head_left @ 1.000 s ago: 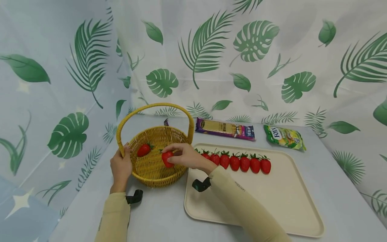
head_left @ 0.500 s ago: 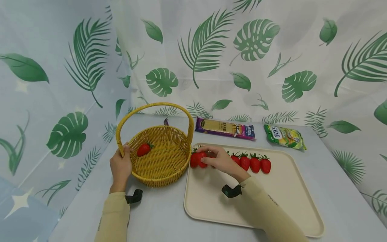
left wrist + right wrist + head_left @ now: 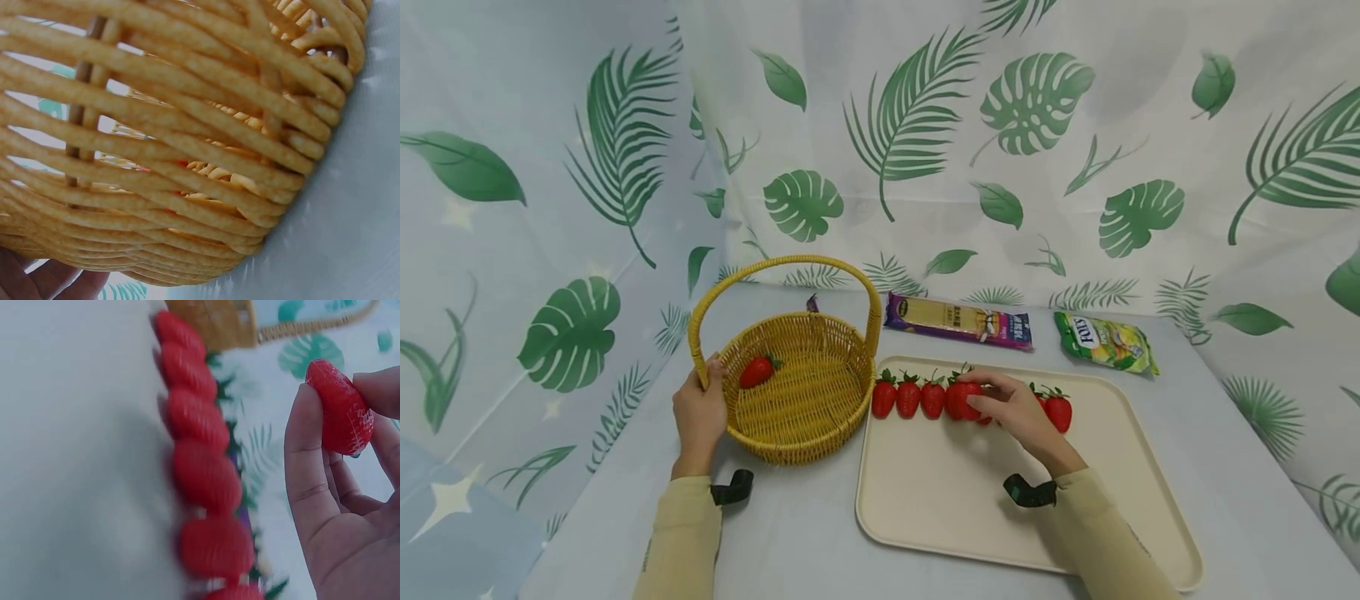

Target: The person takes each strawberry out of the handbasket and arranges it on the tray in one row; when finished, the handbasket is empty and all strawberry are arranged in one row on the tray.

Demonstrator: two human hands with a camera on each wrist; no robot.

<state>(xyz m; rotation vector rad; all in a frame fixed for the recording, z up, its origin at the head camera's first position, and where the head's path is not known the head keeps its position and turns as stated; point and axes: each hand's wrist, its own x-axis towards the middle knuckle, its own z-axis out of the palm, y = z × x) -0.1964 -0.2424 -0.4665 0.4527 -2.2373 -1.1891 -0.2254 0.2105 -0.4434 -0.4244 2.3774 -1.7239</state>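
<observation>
My left hand [image 3: 700,417] grips the left rim of the yellow wicker basket [image 3: 801,451], near the foot of its handle. In the left wrist view its fingers [image 3: 53,280] show beside the woven wall [image 3: 162,137]. One red strawberry [image 3: 756,372] lies inside the basket, at the left. My right hand [image 3: 1015,410] pinches another strawberry [image 3: 340,407] between thumb and fingers, raised over the beige tray [image 3: 955,492]. Below it a row of strawberries [image 3: 908,398] runs along the tray's far side, leaves pointing away. The hand hides part of that row in the head view.
Behind the tray lie a purple pasta packet [image 3: 958,320] and a green Fox's bag [image 3: 1107,341]. A small dark purple object [image 3: 812,303] shows behind the basket. Leaf-printed cloth [image 3: 925,208] hangs at the back and left.
My right hand has carried the strawberry from inside the basket rightward, over the left part of the row, to the row's middle. The left hand and the basket have stayed put.
</observation>
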